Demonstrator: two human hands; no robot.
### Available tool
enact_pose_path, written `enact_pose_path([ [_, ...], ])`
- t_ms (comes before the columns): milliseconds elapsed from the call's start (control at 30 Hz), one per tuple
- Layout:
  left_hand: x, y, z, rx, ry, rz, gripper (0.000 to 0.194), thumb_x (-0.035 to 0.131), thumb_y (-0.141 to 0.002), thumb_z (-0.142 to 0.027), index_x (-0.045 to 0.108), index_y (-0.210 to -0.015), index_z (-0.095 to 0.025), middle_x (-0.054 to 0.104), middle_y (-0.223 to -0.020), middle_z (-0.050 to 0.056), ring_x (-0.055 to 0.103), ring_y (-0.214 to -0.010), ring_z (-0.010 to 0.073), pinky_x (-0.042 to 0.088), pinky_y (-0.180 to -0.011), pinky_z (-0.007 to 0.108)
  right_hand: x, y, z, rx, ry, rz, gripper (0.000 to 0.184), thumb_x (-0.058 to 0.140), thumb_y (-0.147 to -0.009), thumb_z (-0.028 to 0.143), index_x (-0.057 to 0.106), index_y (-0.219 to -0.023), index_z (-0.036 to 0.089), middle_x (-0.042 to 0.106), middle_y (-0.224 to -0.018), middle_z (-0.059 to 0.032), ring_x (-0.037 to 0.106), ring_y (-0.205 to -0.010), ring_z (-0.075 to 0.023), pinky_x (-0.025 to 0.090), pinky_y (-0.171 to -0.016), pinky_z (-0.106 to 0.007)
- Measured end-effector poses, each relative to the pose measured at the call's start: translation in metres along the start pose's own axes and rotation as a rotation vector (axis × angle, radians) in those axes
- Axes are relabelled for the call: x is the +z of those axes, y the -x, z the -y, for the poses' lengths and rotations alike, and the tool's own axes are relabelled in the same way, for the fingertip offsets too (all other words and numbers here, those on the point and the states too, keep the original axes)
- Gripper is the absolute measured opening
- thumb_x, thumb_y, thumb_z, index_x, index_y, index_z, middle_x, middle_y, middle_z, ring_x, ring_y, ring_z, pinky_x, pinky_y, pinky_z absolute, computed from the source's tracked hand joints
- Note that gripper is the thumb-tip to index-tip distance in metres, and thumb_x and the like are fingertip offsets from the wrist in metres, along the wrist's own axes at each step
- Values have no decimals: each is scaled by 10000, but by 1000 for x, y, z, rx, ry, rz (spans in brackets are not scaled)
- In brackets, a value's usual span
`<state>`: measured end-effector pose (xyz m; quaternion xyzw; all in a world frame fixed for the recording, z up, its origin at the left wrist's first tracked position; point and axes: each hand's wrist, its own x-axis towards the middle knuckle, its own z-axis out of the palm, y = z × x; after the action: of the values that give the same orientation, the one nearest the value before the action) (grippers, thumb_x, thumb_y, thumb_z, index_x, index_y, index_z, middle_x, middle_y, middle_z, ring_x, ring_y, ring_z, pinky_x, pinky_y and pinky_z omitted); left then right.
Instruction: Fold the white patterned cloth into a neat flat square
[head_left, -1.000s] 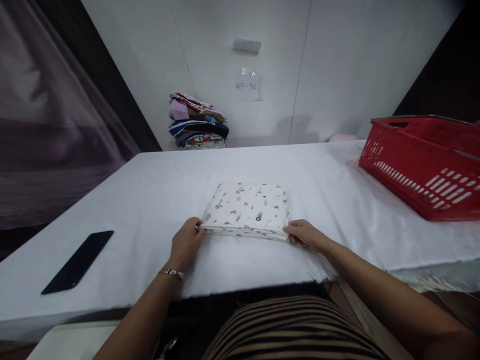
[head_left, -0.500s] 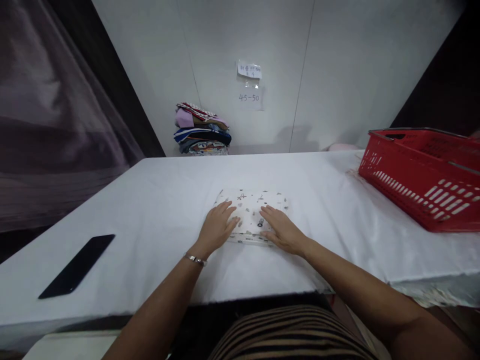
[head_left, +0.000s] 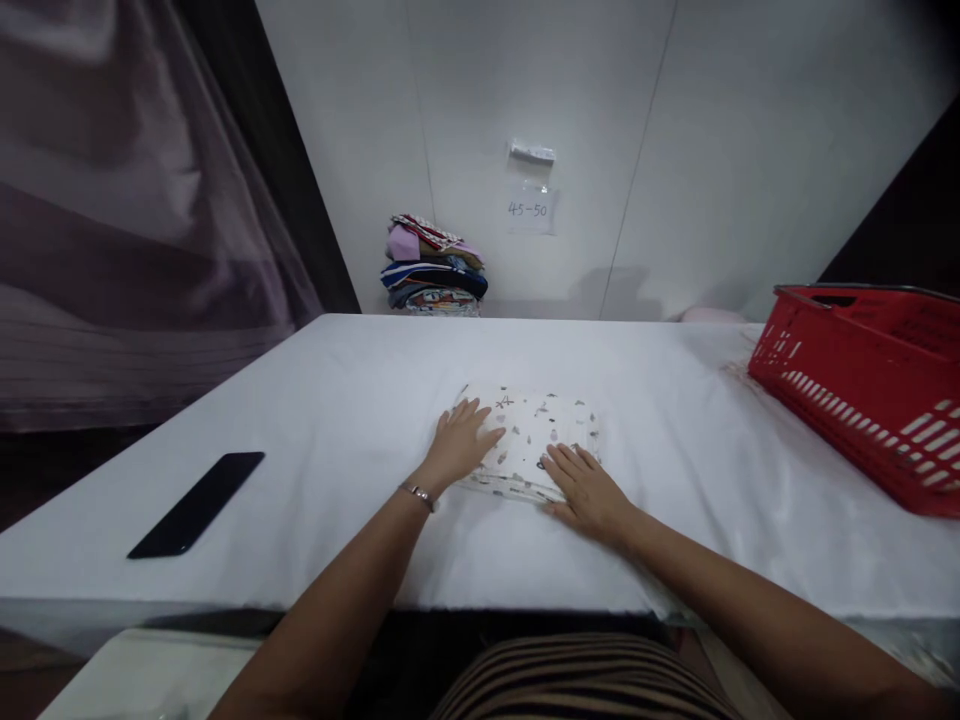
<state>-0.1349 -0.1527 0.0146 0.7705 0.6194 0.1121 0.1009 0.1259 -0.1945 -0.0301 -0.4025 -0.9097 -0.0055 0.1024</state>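
A folded white cloth (head_left: 529,425) with small printed figures lies flat on the white-covered table (head_left: 360,400) in front of me. My left hand (head_left: 461,445) rests on its left side, fingers spread and pointing away from me. Lower down on the right, my right hand (head_left: 589,490) lies palm down over the cloth's near right corner, its fingers stretched out. Neither hand grips the fabric. Several folded layers show along the near edge between the two hands.
A black phone-like slab (head_left: 196,505) lies at the table's left. A red plastic basket (head_left: 862,390) stands at the right. Behind the table's far edge rises a stack of folded clothes (head_left: 435,270); above it, a paper sign (head_left: 531,210) reads 45-50. A curtain (head_left: 135,200) hangs at left.
Both hands have let go of the cloth's near corners and moved onto its top, flat. Since half a second ago they have spread farther apart. The camera view has turned slightly left.
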Motion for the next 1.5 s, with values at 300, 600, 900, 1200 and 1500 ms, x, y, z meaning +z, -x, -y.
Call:
enact_pose_path([
  [300, 34, 2, 16, 96, -130, 11, 605, 284, -881, -572, 331, -1387, -243, 247, -1496, 73, 164, -1382, 264, 111, -1096, 496, -26, -13, 18, -66, -65, 79, 737, 313, -885, 597, 218, -1449, 132, 178, -1499, -150, 135, -1382, -296, 136, -1105, -514],
  [600, 20, -7, 4, 10, -68, 87, 646, 296, -857, -615, 332, -1388, -248, 226, -1501, 81, 157, -1383, 277, 133, -1085, 514, -6, -17, 31, -189, -107, 115, 724, 417, -885, 514, 188, -1456, 131, 204, -1496, -154, 167, -1377, -276, 155, -1110, -482],
  [900, 38, -10, 1, 104, -110, 19, 673, 222, -865, -638, 281, -1416, -255, 215, -1507, 59, 110, -1391, 283, 94, -1091, 527, -36, -44, -1, 66, -225, 103, 678, 321, -901, 548, 153, -1468, 217, 201, -1506, -83, 164, -1383, -237, 176, -1110, -432],
  [1200, 32, -5, -3, 83, -99, 72, 681, 188, -862, -647, 253, -1425, -269, 180, -1517, 37, 84, -1397, 258, 68, -1105, 506, 8, -57, -69, 511, -108, 34, 690, 298, -891, 553, 286, -1408, 96, 197, -1500, -168, 108, -1383, -314, 155, -1076, -523],
  [1500, 8, -29, 8, -142, -6, -67, 571, 269, -886, -568, 426, -1299, -207, 319, -1461, 105, 275, -1339, 258, 241, -1055, 429, 22, -44, -78, 713, -589, -242, 744, 397, -833, 560, 291, -1418, 112, 155, -1517, -133, 106, -1390, -269, 199, -1110, -432],
])
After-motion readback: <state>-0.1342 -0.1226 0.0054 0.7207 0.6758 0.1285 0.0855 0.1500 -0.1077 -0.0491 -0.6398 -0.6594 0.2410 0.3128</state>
